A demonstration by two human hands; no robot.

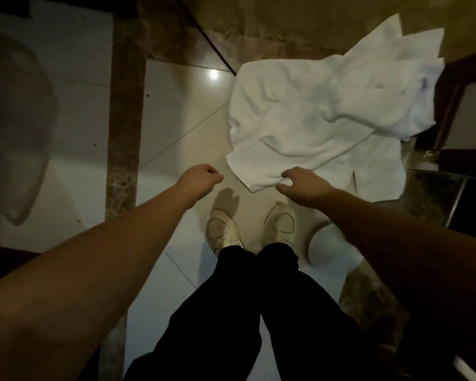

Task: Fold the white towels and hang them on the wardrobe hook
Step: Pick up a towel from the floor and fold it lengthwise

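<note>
Towels (322, 116) lie in a crumpled white heap on the floor (182, 127), at 1 o'clock from the person's shoes (223, 229). The heap spreads from the frame centre toward the upper right, where pointed corners stick out at 1 o'clock. Its near corner lies flat on the tile, just ahead of the right shoe.

Right hand (304, 188): reaches forward and down, palm down, at the near edge of the heap. Thumb and fingers are apart and curled toward the cloth edge; the fingertips touch or nearly touch the fabric. Whether cloth is pinched between them cannot be told.

Left hand (201, 178): held at 11 o'clock from the shoes, well clear of the heap. Fingers are curled together into a loose fist; nothing shows inside it.

Both forearms are bare and extend from the lower frame corners. Dark trousers (248, 312) fill the lower centre. A brown marbled strip (124, 133) crosses the pale tile at 10 o'clock. A ceiling light reflects off the tile at 12 o'clock. Dark wooden furniture (456, 105) stands at 3 o'clock, beside the heap.
</note>
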